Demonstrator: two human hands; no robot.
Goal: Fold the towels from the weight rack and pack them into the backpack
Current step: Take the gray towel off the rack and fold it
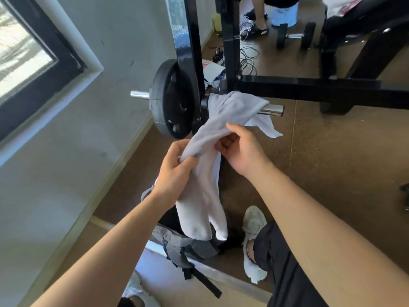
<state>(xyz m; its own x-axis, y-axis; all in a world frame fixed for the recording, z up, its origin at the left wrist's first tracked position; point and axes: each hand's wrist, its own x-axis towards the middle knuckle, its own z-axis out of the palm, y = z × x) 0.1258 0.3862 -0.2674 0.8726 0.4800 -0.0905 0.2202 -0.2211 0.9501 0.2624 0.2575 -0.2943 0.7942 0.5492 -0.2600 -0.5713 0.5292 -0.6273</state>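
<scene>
A light grey towel [232,109] is draped over the chrome peg [273,109] of the black weight rack [190,52] and hangs down toward me. My left hand [174,171] grips a bunched fold of its lower part. My right hand [241,147] pinches the towel a little higher, fingers curled into the cloth. The towel's loose end dangles above a grey and black backpack [188,247] that lies on the floor below my arms, partly hidden by the towel.
A black weight plate [168,103] sits on the rack's left peg. The rack's base bar [309,87] runs to the right. Cables [245,56], a dumbbell [295,36] and another person's feet [256,25] are behind. Wall and window are to the left; my shoe [253,220] is on the brown floor.
</scene>
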